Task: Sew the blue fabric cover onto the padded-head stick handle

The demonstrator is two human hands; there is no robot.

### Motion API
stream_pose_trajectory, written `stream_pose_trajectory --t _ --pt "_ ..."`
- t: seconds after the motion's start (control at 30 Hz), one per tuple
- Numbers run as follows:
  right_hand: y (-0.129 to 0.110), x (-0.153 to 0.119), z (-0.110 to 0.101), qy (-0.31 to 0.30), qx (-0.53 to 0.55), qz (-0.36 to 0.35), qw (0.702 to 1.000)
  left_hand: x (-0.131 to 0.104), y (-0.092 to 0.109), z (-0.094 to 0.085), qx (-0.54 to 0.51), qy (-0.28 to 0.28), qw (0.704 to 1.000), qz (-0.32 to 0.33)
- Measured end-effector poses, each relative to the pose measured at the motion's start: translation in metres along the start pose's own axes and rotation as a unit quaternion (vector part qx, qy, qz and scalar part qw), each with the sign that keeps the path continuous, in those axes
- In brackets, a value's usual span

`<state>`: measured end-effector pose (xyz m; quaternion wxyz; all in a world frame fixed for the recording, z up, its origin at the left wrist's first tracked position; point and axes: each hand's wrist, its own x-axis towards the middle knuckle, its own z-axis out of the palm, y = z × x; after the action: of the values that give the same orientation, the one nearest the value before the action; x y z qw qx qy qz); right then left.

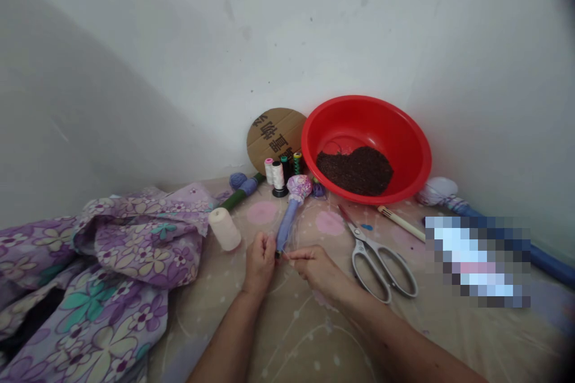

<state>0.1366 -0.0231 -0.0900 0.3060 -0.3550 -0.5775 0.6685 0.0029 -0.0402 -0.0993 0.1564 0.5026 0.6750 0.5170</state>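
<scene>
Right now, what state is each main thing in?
Stick, wrapped in blue, held
Left hand, grip closed on the stick
Right hand, grip pinched near the stick's lower end
Cloth, crumpled
Scissors, lying flat
Basin, partly filled with dark bits
Cardboard, leaning against the wall
Thread cone, standing on end

I register the held rod (286,224) between cloth (148,251), left, and scissors (359,234), right — the basin (406,161) stands behind the scissors.

A red basin (409,142) with dark loose material (359,172) inside partly hides round cardboard (272,139).
</scene>
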Motion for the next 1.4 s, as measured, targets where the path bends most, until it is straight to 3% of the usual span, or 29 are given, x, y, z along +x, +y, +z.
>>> stream_pose_trajectory --t 0.27,0.73,0.9,1.23,1.4 --pt "-0.011 -0.002 -0.002 0.008 0.006 0.077 0.997 0.002 -0.001 0.000 0.025 0.003 1.000 0.010" --pt "-0.024 0.001 -0.015 -0.040 -0.004 0.158 0.987 0.000 -0.001 0.003 0.015 -0.022 0.999 0.021" --pt "-0.020 0.001 -0.011 -0.011 -0.032 0.129 0.991 -0.001 0.000 0.004 0.000 -0.024 1.000 0.009" --pt "-0.004 0.003 -0.003 0.008 -0.092 -0.045 0.995 0.000 -0.001 0.003 -0.025 -0.015 1.000 -0.009" --pt "-0.009 0.000 0.001 0.023 -0.096 -0.047 0.994 0.000 -0.001 0.003 -0.040 -0.014 0.999 -0.025"
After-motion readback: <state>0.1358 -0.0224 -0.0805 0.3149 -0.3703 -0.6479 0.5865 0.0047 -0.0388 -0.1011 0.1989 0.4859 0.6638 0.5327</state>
